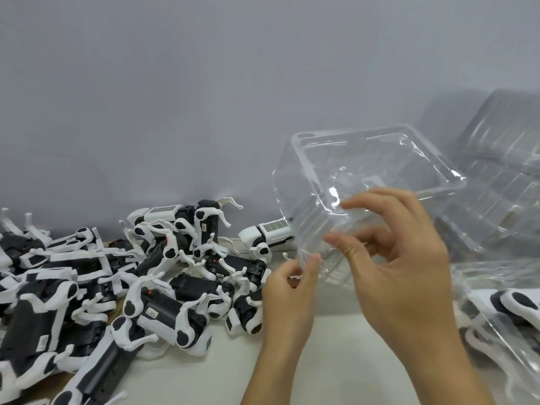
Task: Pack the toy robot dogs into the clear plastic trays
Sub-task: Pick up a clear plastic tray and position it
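Head-camera view: a person holds an empty clear plastic tray [362, 182] up off a pale table [336, 361], right of the frame's centre, against a plain grey wall [175, 83]. The tray is thin, glossy and see-through, roughly square with rounded corners and a flat rim, and it is tilted so its open side faces up and toward the right. Moulded ridges and bright glints mark its walls.

The left hand [287, 290], low in the middle of the frame, pinches the tray's lower corner between thumb and curled fingers. The right hand [400, 258], just to its right, has its fingers bent and spread around the tray's near wall, thumb and fingertips touching the plastic.

Across the lower left of the frame lies a heap of toy robot dogs [117, 282], jumbled on their sides and backs. Each has a black and white body, white jointed legs with black round caps at the hips, and some show a white grid panel. One toy robot dog [268, 233] lies apart at the heap's right edge, just behind the held tray.

At the upper right, more clear trays [502, 171] are stacked against the wall. At the lower right edge, a packed tray [505, 325] holds another black and white dog under clear plastic.
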`<state>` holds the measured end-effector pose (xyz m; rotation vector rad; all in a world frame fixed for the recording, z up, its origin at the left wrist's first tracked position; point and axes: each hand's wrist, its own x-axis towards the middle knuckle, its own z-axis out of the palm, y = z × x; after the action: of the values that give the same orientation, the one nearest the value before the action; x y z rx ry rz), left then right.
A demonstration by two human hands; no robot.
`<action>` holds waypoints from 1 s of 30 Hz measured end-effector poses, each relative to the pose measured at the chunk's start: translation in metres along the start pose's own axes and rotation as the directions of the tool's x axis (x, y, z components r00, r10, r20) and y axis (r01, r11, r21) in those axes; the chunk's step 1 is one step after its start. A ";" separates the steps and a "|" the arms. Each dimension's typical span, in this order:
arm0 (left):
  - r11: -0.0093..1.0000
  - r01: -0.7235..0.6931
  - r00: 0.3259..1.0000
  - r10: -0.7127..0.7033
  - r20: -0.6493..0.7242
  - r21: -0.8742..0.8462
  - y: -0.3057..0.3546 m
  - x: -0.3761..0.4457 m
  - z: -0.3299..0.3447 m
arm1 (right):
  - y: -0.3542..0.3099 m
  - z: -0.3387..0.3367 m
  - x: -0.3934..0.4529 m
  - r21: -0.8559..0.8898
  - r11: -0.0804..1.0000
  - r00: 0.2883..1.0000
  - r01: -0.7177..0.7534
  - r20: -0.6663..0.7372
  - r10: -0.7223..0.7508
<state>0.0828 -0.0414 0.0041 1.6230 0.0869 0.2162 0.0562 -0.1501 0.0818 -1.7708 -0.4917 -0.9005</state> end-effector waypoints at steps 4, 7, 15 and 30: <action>0.932 -0.116 0.993 0.103 0.056 0.343 0.003 -0.006 0.009 | 0.004 0.003 -0.003 -0.002 1.000 0.999 -0.023 0.042 0.023; 0.896 -0.109 0.985 0.038 0.170 0.431 0.006 -0.005 0.003 | 0.008 0.001 -0.004 -0.003 0.999 0.998 -0.037 0.043 0.037; 0.812 -0.199 0.960 0.274 -0.056 0.549 0.017 0.001 -0.012 | 0.016 0.002 -0.006 0.002 0.998 0.998 -0.058 0.023 0.058; 0.944 -0.320 0.894 0.328 -0.306 0.078 0.040 -0.005 -0.036 | 0.012 0.005 -0.009 -0.008 0.998 0.998 -0.055 0.007 0.055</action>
<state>0.0679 -0.0099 0.0449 1.6100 0.0620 0.7374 0.0604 -0.1490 0.0661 -1.7863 -0.4427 -0.8591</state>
